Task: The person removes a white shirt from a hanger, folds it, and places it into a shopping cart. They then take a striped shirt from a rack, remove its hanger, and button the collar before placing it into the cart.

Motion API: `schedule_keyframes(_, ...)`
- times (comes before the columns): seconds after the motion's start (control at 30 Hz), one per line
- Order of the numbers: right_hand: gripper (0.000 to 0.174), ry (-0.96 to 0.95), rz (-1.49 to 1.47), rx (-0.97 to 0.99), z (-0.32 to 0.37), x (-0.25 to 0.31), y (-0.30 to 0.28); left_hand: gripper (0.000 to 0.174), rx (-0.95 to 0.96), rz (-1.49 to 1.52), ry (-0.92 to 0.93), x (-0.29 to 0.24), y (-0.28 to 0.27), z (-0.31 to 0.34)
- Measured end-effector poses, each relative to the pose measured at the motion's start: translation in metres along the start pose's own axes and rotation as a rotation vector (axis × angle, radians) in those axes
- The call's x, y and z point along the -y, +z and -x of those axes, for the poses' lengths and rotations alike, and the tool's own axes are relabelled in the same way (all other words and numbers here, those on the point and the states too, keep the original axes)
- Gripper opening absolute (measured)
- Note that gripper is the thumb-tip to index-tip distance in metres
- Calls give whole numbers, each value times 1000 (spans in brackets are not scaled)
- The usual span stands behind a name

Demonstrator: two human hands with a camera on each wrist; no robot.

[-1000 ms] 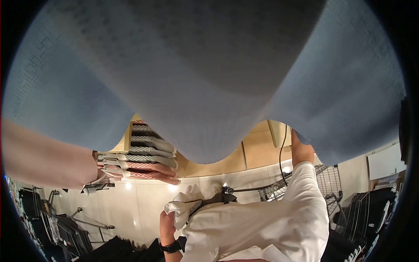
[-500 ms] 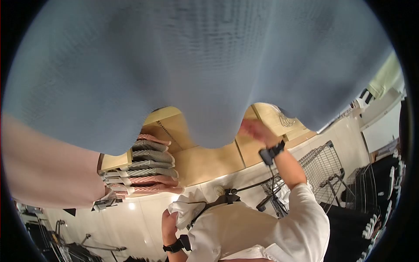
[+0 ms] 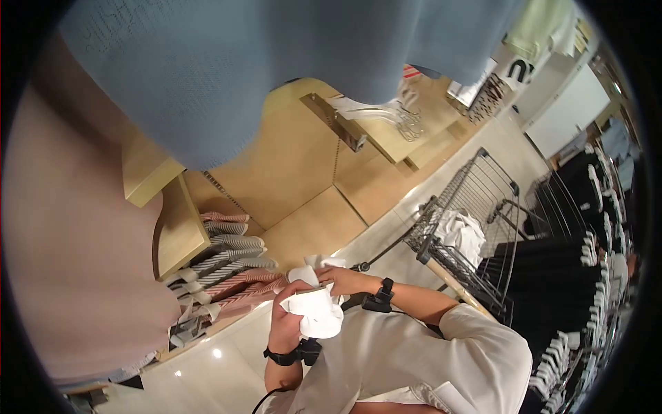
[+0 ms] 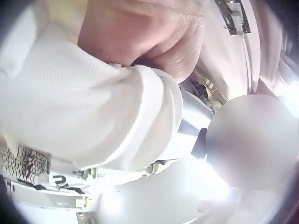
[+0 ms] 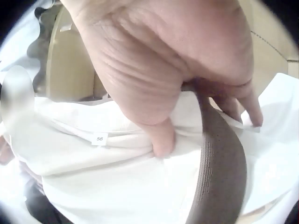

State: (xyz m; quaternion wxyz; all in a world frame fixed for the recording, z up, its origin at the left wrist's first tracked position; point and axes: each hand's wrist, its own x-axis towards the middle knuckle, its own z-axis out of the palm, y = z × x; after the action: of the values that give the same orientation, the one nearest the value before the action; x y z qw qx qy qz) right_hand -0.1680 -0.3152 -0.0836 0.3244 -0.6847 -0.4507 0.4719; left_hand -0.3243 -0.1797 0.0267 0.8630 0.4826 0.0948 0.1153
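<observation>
Hands near each other in front of the worn shirt [image 3: 407,348], both on the white garment [image 3: 321,316]: left hand [image 3: 284,314] curled round its bundled folds, right hand [image 3: 345,279] pinching it, thumb on the near face, other fingers beyond the grey-brown band [image 5: 222,161]. Garment is held clear of the floor [image 3: 214,369], beside the stacked striped clothes [image 3: 238,265]. Fine ribbing shows at the left wrist; small label [image 5: 99,139] reads 56. Judgement on handling: light, soft, limp, no stiffness of its own, so it should sag wherever unsupported; grip looks easy, slipping unlikely, breakage no concern, though pulling hard at 1 spot could stretch the knit. Best holds: the band's edge for the right, gathered folds for the left, 2 points spaced to keep the cloth from drooping. Far end hidden; full shape cannot be told.
</observation>
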Motion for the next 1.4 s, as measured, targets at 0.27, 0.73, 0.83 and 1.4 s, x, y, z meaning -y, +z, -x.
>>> schedule_keyframes(0.27, 44, -66, -1260, -386, 59, 28, -8, 44, -77, -257, 228, 50, -31, -2)
schedule_keyframes(0.73, 62, -286, 202, -658, 142, 92, -31, 60, 174, -493, 152, 91, 12, -2)
schedule_keyframes(0.83, 64, -303, -332, -483, 161, 74, -25, 60, 220, -625, 159, 95, 30, 6)
schedule_keyframes(1.4, 29, -329, -786, -1764, 443, -76, -197, 38, -21, -122, -180, 161, 98, 56)
